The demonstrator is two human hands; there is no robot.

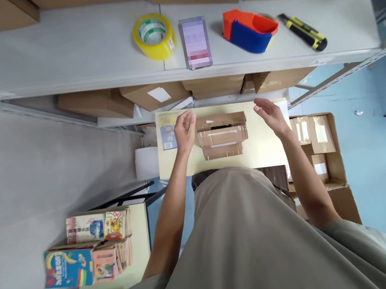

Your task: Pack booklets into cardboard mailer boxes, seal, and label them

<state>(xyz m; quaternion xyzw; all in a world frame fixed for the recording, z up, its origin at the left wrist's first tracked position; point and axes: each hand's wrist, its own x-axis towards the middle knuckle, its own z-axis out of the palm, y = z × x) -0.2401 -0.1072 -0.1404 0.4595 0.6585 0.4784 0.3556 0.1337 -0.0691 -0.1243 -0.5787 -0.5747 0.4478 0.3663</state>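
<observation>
A small flat brown cardboard box (223, 135) lies on a pale yellow table (261, 152) below me. My left hand (185, 131) hovers at the box's left end, fingers loosely curled, holding nothing. My right hand (270, 115) hangs to the right of the box, fingers apart and apart from the cardboard. A small blue card (168, 137) lies on the table just left of my left hand.
A grey shelf (51, 60) above holds a yellow tape roll (154, 36), an orange and blue tape dispenser (249, 30), a yellow utility knife (303, 31) and a blurred packet (195, 42). Cardboard boxes (319, 152) stand at the right; books (92, 249) are stacked lower left.
</observation>
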